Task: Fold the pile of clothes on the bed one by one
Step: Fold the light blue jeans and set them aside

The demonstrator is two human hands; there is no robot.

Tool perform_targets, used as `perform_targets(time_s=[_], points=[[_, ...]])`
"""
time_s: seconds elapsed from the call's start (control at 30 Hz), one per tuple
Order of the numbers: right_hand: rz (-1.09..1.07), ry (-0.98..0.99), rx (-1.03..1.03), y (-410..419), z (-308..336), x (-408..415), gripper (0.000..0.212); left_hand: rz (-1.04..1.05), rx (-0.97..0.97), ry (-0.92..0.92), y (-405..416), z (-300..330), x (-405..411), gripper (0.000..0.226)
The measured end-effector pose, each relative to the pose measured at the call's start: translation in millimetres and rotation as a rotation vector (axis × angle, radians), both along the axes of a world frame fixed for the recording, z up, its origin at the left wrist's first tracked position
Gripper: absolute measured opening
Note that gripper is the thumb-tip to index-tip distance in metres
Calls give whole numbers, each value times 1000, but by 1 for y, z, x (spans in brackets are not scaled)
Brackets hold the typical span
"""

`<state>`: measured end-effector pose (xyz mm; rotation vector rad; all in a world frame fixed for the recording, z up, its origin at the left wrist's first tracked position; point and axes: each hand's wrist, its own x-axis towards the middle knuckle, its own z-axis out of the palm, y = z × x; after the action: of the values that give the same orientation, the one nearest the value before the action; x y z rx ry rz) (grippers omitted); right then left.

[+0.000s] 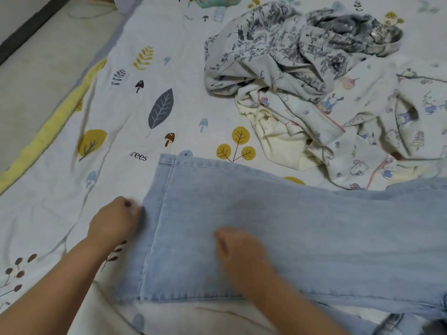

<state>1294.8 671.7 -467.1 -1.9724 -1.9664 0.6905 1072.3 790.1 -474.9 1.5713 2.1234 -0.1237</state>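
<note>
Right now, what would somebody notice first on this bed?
Probably the pale blue jeans spread across the near part, with both hands at their hem end: left hand at the edge, right hand resting on top. Behind them, at the far right, sits a rumpled pile of clothes.

Bed: bedsheet (169,56) printed with leaves and mushrooms.
On it, near: pale blue jeans (302,226), flat.
On it, far: crumpled clothes pile (314,81).

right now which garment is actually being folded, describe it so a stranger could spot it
On the leaf-printed bedsheet, look nearest the camera, below the crumpled pile. The pale blue jeans lie spread flat under both hands, the only plain denim piece there.
</note>
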Motion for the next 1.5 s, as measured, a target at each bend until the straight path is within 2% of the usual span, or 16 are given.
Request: perform_targets(time_s=[0.03,0.07,0.13,0.23,0.33,0.4,0.5,0.63,0.7,0.8,0.9,1.0,1.07,1.17,1.23,1.5], points=[[-165,-3,129,14,2,18,24,3,75,-31,8,-1,8,36],[-289,-20,138,29,6,36,26,7,121,-76,15,-1,18,39],[-396,-78,-68,59,3,73,31,19,140,-156,30,-5,39,44],[-428,-253,-213,92,-13,101,32,38,85,-178,47,-18,61,42],[-317,-369,-382,108,-30,102,23,-7,189,-157,55,-24,67,16],[-312,-386,-258,121,-30,98,20,9,356,-144,61,-17,57,8],[-493,-220,68,150,-14,91,15,82,556,-164,79,-3,42,8],[-512,-48,39,171,-19,83,26,166,588,-237,106,-1,51,22],[-468,6,-48,157,-29,73,48,64,584,-156,100,-6,62,38],[-413,-176,-86,113,-43,52,65,-297,614,-69,61,-25,77,51],[-329,-334,-83,71,-61,34,60,-610,458,27,16,-57,77,60],[-206,-353,-310,51,-72,32,64,-659,163,73,-1,-70,69,72],[-149,-361,-362,51,-70,37,62,-645,69,111,2,-68,71,71],[-122,-275,-422,60,-51,42,55,-619,37,195,8,-46,88,58],[-101,-229,-357,58,-35,42,42,-644,106,191,6,-30,99,47],[-21,-138,-405,-3,16,59,36,-800,32,-117,-51,10,162,32]])
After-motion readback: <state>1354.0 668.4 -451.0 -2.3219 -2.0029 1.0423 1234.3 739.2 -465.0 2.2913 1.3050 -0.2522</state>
